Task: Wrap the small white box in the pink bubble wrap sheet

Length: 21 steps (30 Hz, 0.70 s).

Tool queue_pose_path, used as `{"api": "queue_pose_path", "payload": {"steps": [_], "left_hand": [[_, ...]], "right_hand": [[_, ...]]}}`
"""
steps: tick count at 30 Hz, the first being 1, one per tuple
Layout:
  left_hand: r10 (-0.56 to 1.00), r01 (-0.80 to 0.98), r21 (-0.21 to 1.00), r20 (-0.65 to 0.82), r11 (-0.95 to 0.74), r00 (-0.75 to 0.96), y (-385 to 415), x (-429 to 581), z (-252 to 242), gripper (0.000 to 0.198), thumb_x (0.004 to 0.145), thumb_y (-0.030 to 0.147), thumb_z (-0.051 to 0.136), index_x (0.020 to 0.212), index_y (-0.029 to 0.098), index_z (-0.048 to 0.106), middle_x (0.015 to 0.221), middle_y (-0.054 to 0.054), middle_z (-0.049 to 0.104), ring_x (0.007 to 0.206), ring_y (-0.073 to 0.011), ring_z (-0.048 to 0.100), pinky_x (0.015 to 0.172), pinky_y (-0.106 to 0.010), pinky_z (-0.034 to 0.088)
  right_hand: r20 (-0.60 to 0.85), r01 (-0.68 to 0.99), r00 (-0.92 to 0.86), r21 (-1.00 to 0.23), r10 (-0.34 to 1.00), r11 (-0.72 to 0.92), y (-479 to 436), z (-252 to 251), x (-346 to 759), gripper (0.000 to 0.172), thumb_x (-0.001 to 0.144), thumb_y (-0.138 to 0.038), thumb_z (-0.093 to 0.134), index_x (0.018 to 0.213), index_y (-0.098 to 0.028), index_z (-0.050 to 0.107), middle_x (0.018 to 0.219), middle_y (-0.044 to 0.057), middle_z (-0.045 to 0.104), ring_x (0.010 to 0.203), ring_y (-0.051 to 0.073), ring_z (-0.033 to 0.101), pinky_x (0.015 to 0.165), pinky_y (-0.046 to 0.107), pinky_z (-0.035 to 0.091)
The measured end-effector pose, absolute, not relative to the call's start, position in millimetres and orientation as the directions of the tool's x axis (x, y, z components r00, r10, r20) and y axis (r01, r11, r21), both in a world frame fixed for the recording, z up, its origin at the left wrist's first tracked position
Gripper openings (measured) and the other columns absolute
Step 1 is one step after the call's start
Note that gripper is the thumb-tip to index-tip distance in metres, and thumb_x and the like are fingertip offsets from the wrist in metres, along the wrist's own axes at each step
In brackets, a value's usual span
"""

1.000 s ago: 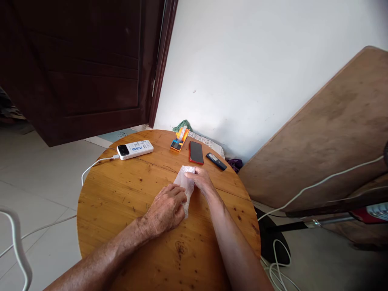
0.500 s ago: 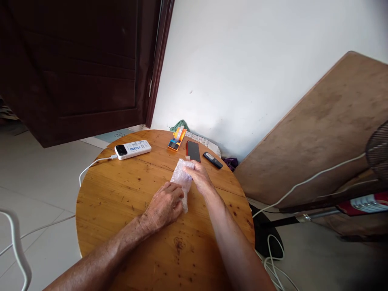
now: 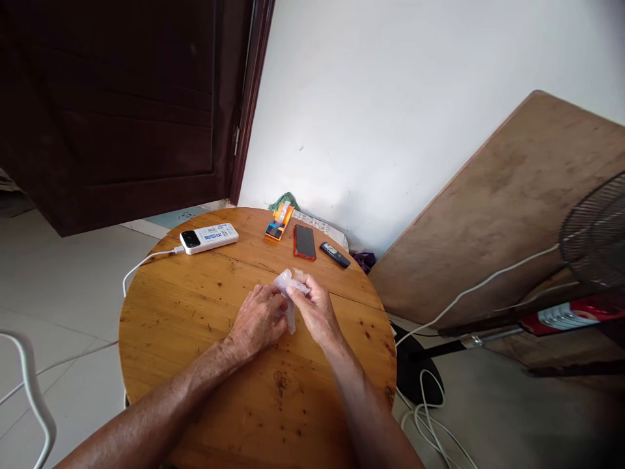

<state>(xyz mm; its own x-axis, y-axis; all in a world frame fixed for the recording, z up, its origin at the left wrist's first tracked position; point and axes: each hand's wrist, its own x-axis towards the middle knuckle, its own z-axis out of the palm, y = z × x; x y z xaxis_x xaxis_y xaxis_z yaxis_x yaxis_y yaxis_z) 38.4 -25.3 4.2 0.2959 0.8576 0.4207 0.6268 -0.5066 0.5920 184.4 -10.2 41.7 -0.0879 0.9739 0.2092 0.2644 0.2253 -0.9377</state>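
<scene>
Between my two hands is a piece of bubble wrap [image 3: 284, 280], bunched and folded over near the middle of the round wooden table [image 3: 195, 306]. My left hand [image 3: 261, 318] is closed on its left and lower side, fingers curled. From the right, my right hand [image 3: 315, 306] pinches the upper part, thumb on top. A small strip of clear tape [image 3: 298, 274] shows at the upper edge by the right fingers. Whether anything lies inside the wrap is hidden.
Along the table's far side are a white power bank [image 3: 209, 238] with a cable, an orange tape dispenser [image 3: 279, 221], a red-edged phone [image 3: 305, 242] and a dark keypad phone [image 3: 334, 255]. A fan [image 3: 593, 228] stands at right, a dark door [image 3: 122, 117] at left.
The bubble wrap, earlier a longer flat packet, is now folded over and more bunched. My right hand has come down closer to my left. The view has shifted slightly.
</scene>
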Motion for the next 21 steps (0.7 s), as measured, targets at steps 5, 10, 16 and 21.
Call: {"api": "queue_pose_path", "payload": {"steps": [5, 10, 16, 21], "left_hand": [[0.896, 0.683, 0.59, 0.369, -0.431, 0.247, -27.5, 37.1, 8.3, 0.012, 0.074, 0.015, 0.061, 0.084, 0.018, 0.068, 0.105, -0.01, 0.063, 0.1, -0.0267, 0.056, 0.091, -0.039, 0.047], [0.941, 0.737, 0.593, 0.284, -0.324, 0.184, -28.9, 36.0, 15.4, 0.012, 0.072, 0.019, 0.064, 0.083, 0.017, 0.063, 0.095, -0.01, 0.061, 0.095, -0.0276, 0.057, 0.086, -0.041, 0.049], [0.952, 0.697, 0.669, 0.3, -0.257, 0.064, -26.8, 36.1, 12.4, 0.051, 0.072, 0.027, 0.068, 0.119, 0.012, 0.054, 0.117, -0.016, 0.058, 0.109, -0.0327, 0.058, 0.093, -0.046, 0.049], [0.934, 0.621, 0.701, 0.312, -0.35, 0.174, -21.8, 33.1, 6.3, 0.055, 0.067, 0.017, 0.07, 0.12, 0.017, 0.055, 0.138, -0.018, 0.046, 0.125, -0.0332, 0.051, 0.103, -0.047, 0.046]], "right_hand": [[0.279, 0.288, -0.066, -0.914, 0.958, 0.286, -27.3, 41.9, 180.8, 0.013, 0.083, -0.03, 0.061, 0.09, -0.019, 0.063, 0.084, 0.001, 0.066, 0.075, 0.015, 0.057, 0.07, 0.026, 0.046], [0.288, 0.318, -0.048, -0.904, 0.957, 0.288, -35.0, 39.7, 178.2, 0.01, 0.085, -0.029, 0.059, 0.085, -0.019, 0.062, 0.08, 0.001, 0.064, 0.071, 0.015, 0.055, 0.066, 0.025, 0.045], [0.306, 0.372, -0.082, -0.874, 0.949, 0.314, -42.5, 39.7, 181.2, 0.008, 0.083, -0.027, 0.059, 0.078, -0.02, 0.058, 0.076, -0.001, 0.061, 0.068, 0.014, 0.053, 0.065, 0.024, 0.044], [0.269, 0.401, -0.156, -0.862, 0.95, 0.31, -48.9, 42.3, 185.4, 0.01, 0.079, -0.016, 0.054, 0.085, -0.021, 0.061, 0.093, 0.002, 0.069, 0.085, 0.017, 0.062, 0.077, 0.027, 0.048]]}}
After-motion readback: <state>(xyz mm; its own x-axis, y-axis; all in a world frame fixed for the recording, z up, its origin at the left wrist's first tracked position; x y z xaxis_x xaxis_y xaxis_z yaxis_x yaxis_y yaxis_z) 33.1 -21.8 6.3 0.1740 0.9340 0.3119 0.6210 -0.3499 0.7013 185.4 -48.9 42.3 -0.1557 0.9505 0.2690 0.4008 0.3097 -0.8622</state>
